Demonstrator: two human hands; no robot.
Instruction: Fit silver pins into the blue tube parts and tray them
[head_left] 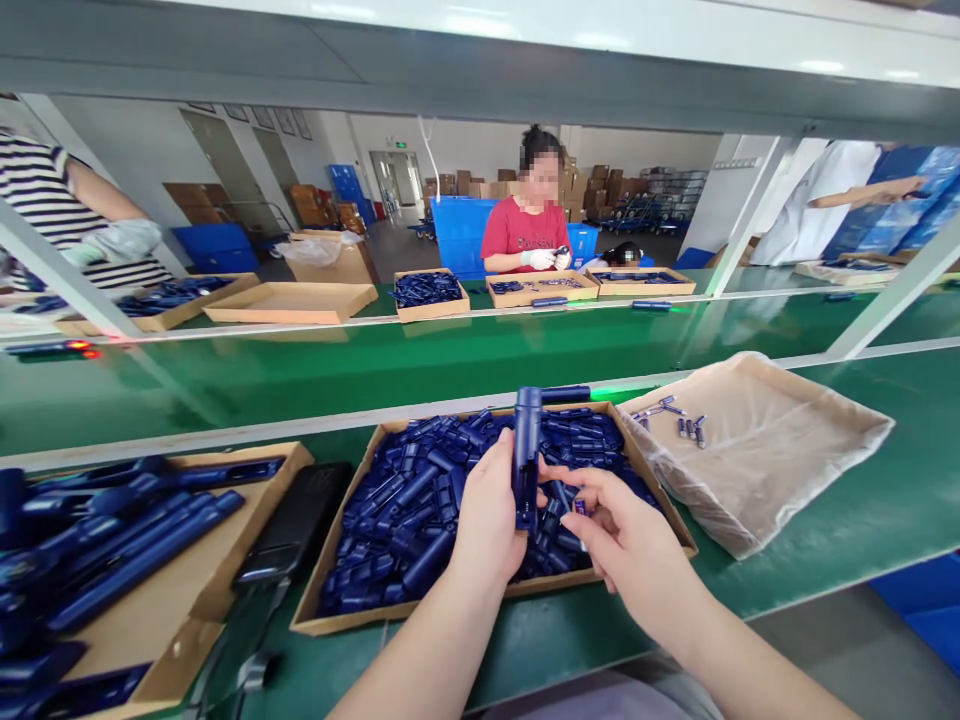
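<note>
My left hand (487,510) is wrapped round a dark blue cylinder (528,440), held upright with a slot on its lower part. Just to its right, my right hand (630,535) pinches a small purple battery (580,507) between thumb and fingers, with its index fingertip close to the cylinder. Both hands are over a cardboard tray (360,617) heaped with small blue plastic parts (405,500). At the right, a plastic-lined tray (780,460) holds several small batteries (686,428) in its left corner.
At the left, another tray (247,540) holds longer blue cylinders (150,560); a black power bank (296,525) with a cable lies beside it. Beyond is a green conveyor (375,370) with blue pieces. A person in red (525,230) sits across; frame posts and a shelf stand overhead.
</note>
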